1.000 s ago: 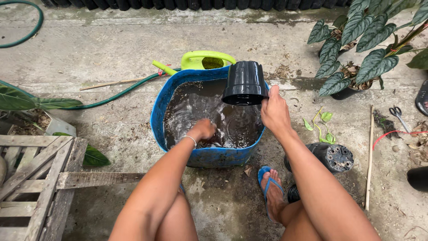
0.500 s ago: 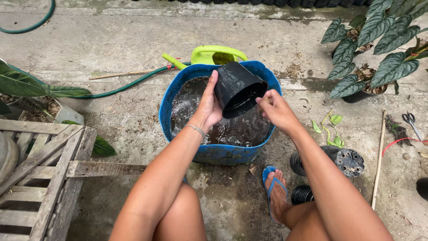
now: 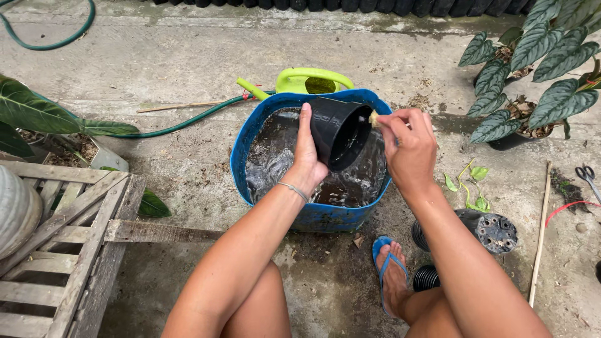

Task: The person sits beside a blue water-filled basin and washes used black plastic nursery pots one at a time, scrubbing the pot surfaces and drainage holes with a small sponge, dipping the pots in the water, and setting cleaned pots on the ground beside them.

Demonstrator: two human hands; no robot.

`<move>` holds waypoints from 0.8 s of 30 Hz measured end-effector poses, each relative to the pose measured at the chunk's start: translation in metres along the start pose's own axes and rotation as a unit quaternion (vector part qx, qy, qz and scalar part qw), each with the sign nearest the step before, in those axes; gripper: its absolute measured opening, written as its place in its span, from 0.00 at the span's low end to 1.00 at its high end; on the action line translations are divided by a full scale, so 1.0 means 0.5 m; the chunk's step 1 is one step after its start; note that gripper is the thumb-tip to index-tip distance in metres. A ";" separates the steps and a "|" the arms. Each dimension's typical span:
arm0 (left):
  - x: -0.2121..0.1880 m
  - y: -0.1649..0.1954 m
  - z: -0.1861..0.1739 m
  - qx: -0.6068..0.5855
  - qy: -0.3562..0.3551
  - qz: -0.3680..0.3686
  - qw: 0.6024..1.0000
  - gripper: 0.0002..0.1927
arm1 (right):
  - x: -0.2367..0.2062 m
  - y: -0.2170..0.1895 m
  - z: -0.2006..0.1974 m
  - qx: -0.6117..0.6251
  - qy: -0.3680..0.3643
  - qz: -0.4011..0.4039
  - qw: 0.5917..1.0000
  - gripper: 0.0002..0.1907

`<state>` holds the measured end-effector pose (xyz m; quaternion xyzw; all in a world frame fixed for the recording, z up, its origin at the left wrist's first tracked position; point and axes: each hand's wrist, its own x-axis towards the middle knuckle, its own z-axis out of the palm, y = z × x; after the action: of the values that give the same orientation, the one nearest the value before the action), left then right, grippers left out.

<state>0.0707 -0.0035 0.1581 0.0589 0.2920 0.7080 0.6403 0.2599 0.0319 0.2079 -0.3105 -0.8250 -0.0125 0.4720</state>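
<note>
At the far left a wooden pallet [image 3: 62,238] lies on the concrete floor [image 3: 175,56], with broad green leaves [image 3: 37,116] above it and a green hose [image 3: 188,122] running towards the middle. There a blue tub [image 3: 247,147] holds dark, rippling water, and a yellow-green watering can [image 3: 313,80] stands just behind it. The left hand [image 3: 307,153] grips a black plastic pot [image 3: 338,131] by its side wall, fingers pressed flat along it, tipping it over the tub with its mouth turned to the right. The pot looks light, thin-walled and wet, so likely slippery and easy to squash; the stiffer rim or base seems the surer place to hold. The right hand [image 3: 410,150] is clenched round a small yellowish scrap, perhaps a sponge [image 3: 374,117], held at the pot's rim. Further right, two more black pots [image 3: 494,230] lie by a blue sandal [image 3: 388,263], then a bamboo stick [image 3: 541,231], scissors [image 3: 587,175] and a leafy potted plant [image 3: 532,69].
</note>
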 end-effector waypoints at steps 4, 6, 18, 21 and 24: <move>-0.029 -0.018 0.036 0.002 0.016 -0.007 1.000 0.37 | 0.003 -0.004 0.005 -0.042 0.010 -0.031 0.999 0.05; -0.043 -0.025 0.052 0.023 0.069 -0.016 0.997 0.35 | -0.002 0.002 0.013 -0.073 0.009 -0.035 0.997 0.05; -0.048 -0.003 0.049 0.002 0.043 0.060 0.997 0.32 | -0.061 -0.012 0.070 -0.014 -0.107 0.025 0.994 0.08; -0.043 0.002 0.045 0.001 0.059 0.060 0.996 0.32 | -0.052 -0.006 0.059 0.019 -0.102 0.005 0.995 0.09; -0.042 -0.009 0.046 0.010 0.076 0.051 0.996 0.32 | -0.039 0.012 0.040 -0.017 -0.065 0.003 0.998 0.07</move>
<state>0.0890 -0.0156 0.1810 0.0261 0.3436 0.7389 0.5790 0.2545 0.0334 0.1800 -0.3213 -0.8525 -0.0048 0.4122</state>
